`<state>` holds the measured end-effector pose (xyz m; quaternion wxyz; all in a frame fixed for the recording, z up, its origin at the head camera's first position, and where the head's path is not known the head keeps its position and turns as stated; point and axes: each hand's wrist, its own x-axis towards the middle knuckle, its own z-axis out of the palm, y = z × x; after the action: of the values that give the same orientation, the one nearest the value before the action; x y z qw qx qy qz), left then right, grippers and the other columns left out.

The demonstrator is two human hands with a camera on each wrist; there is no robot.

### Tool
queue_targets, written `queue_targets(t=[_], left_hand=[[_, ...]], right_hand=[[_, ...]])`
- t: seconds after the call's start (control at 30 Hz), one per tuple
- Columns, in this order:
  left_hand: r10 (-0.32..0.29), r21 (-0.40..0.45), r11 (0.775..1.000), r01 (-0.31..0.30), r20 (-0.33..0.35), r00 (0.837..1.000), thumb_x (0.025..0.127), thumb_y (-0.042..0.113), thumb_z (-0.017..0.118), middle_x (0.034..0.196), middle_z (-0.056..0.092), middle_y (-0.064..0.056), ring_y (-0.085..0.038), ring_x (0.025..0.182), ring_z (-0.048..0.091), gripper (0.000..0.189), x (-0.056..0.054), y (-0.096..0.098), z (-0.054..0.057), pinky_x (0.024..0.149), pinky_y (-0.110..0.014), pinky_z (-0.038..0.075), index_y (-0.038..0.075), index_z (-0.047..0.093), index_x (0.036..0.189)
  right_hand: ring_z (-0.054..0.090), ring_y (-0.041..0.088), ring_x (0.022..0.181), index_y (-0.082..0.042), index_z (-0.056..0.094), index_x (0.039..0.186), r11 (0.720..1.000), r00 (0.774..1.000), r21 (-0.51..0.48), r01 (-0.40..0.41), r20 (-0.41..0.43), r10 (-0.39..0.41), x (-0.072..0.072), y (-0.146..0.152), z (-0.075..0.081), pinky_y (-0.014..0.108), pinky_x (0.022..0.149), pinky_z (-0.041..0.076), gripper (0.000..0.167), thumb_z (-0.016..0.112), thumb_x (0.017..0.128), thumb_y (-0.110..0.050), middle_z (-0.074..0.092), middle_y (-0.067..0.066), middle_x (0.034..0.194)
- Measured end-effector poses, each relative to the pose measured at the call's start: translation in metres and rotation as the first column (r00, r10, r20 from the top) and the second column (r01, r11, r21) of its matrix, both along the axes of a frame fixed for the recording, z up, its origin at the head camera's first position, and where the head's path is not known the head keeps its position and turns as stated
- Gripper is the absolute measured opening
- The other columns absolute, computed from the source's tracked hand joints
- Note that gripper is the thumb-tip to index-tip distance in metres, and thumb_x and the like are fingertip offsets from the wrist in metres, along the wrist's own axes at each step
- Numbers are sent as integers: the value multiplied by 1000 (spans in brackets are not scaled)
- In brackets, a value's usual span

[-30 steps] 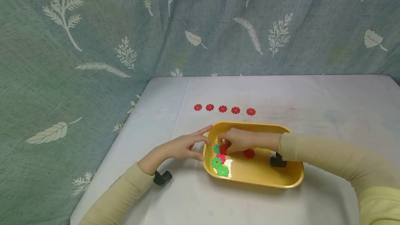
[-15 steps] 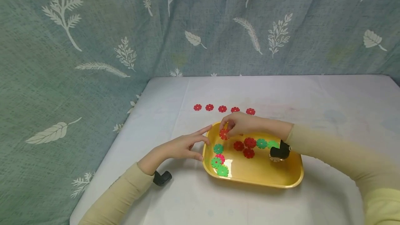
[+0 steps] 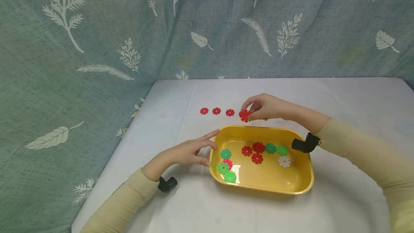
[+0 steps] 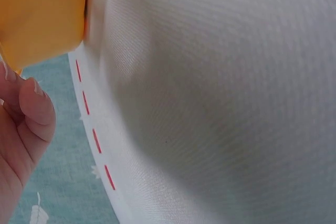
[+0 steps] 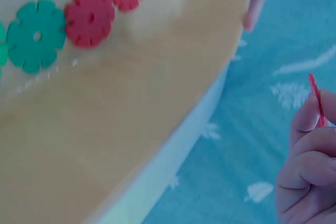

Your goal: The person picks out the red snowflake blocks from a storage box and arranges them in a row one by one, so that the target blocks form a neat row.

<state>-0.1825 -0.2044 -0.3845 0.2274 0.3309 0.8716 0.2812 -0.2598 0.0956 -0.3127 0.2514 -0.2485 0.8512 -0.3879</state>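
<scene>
One red, round, notched plastic disc point(image 3: 244, 117), pinched by the right hand point(image 3: 267, 106), is beside three flat red discs point(image 3: 230, 112) aligned with the far edge of the white-clothed bench point(image 3: 330, 96). The left hand point(image 3: 188, 152), fingers spread, touches the glossy yellow oblong tray point(image 3: 265, 179).

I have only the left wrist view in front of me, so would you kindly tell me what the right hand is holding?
Observer: The right hand pinches a red disc.
Operator: Thank you. I see just the outer wall of the yellow tray; does anything white lie inside?
Observer: Yes, one white disc, toward the right end.
Operator: And is there a pink one too?
Observer: Yes, a pink disc lies near the left end.
</scene>
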Motion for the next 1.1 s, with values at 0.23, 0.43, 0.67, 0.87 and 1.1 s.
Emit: queue_targets(t=[0.23,0.43,0.67,0.87,1.1], left_hand=[[-8,7,1000,8,-4,1000,77,41,70,153,10,12,-16,118,41,44,0,-1,0,68,-25,47,26,53,115],[-14,13,1000,14,-2,1000,77,40,70,153,9,12,-16,123,38,45,-1,1,-1,72,-27,48,23,53,116],[-10,16,1000,10,6,1000,77,40,70,153,9,12,-17,129,33,46,-1,1,0,78,-29,49,22,53,116],[-9,13,1000,9,11,1000,78,39,70,153,9,11,-17,129,33,46,0,0,1,78,-29,48,21,53,117],[-8,4,1000,8,8,1000,77,40,70,153,9,12,-16,125,35,47,1,-1,1,74,-26,48,21,53,116]], right_hand=[[36,15,49,-9,57,114,995,996,-39,91,18,-90,-11,25,6,24,49,37,32,66,84,-16,61,5,78],[33,14,46,-8,56,115,984,985,-57,171,22,-170,-17,45,1,24,47,34,36,67,84,-20,54,3,68],[35,16,48,-6,54,118,971,972,-48,235,-20,-236,-29,68,-15,25,48,36,37,65,85,-21,59,2,76],[38,16,51,-4,53,120,963,963,-15,268,-27,-269,-38,79,-32,24,49,36,40,64,86,-22,59,7,79],[39,14,53,-5,51,120,963,963,5,270,16,-270,-47,86,-57,22,51,37,40,64,87,-23,60,16,91]])
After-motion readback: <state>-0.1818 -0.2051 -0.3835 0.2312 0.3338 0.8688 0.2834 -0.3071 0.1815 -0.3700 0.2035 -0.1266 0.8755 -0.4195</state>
